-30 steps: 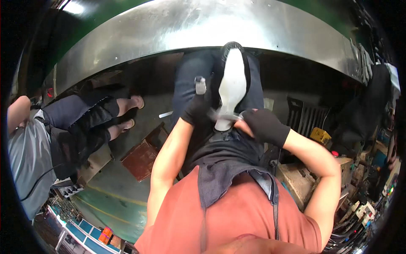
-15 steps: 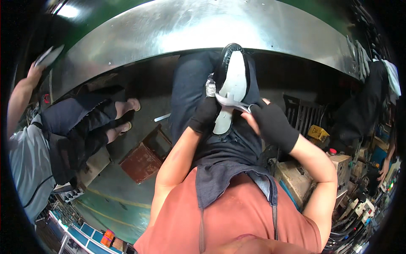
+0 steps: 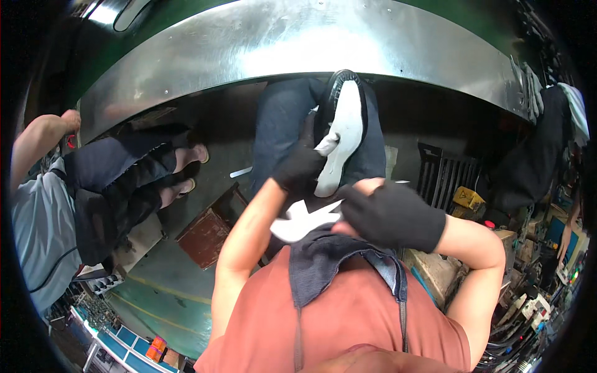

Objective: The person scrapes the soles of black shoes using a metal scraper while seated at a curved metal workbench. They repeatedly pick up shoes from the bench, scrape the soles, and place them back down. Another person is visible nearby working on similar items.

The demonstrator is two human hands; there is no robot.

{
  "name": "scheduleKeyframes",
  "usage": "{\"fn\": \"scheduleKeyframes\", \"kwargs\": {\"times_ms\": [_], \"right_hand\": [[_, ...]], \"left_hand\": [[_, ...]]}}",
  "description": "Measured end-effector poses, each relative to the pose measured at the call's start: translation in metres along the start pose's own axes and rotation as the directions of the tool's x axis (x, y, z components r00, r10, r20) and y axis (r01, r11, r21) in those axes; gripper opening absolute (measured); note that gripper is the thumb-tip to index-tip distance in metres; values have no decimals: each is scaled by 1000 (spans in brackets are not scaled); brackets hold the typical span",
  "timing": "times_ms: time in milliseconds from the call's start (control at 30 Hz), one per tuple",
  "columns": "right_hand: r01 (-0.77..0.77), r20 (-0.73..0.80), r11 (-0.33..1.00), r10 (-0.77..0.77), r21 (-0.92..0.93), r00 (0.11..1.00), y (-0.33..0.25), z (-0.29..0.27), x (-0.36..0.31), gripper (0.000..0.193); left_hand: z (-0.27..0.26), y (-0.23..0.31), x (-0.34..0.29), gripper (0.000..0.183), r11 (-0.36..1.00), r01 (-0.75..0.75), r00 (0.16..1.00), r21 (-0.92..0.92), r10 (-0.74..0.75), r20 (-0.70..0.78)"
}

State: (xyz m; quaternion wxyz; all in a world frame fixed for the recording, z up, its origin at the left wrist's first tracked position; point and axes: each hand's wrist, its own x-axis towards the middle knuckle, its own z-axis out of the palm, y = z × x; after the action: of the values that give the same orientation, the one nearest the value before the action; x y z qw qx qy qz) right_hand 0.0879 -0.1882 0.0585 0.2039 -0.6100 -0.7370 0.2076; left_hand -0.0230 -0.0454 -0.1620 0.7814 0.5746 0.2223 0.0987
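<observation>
A black shoe (image 3: 322, 118) rests on my thighs, its pale bottom (image 3: 343, 133) facing up and its toe pointing away from me. My left hand (image 3: 306, 161), in a black fingerless glove, grips the shoe's left side. A white-wrapped thumb presses on the pale bottom. Below the heel, near my waist, my right hand (image 3: 379, 208), gloved the same way, has its fingers closed on a white strip (image 3: 305, 222). Motion blurs the strip, which stretches left, apart from the shoe. A thin pale tip (image 3: 402, 182) shows beyond the right glove; its kind is unclear.
A shiny metal bench edge (image 3: 298, 46) curves across ahead, above a green surface bearing an outlined flat piece (image 3: 130, 13). Another person (image 3: 46, 230) sits at left. A brown wooden stool (image 3: 208, 236) stands between us. At right are a black slatted seat (image 3: 444, 177) and a worn machine (image 3: 438, 267).
My right hand has drawn the white strip off the shoe, down toward my waist. My left thumb now lies on the pale bottom. The person at left no longer shows flat pieces in hand.
</observation>
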Motion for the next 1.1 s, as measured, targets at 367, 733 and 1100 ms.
{"fn": "scheduleKeyframes", "kwargs": {"times_ms": [367, 733, 1100], "right_hand": [[-260, 16, 928, 265, 266, 964, 45, 84, -28, 38], [-659, 86, 695, 667, 286, 740, 36, 17, -73, 32], [-653, 75, 649, 685, 390, 725, 73, 75, -72, 37]], "left_hand": [[-1, 61, -4, 62, 897, 247, 958, -368, -168, 234], [34, 21, 6, 44, 853, 4, 948, 523, 164, -274], [6, 24, -24, 122, 860, -147, 989, 488, 133, 63]]}}
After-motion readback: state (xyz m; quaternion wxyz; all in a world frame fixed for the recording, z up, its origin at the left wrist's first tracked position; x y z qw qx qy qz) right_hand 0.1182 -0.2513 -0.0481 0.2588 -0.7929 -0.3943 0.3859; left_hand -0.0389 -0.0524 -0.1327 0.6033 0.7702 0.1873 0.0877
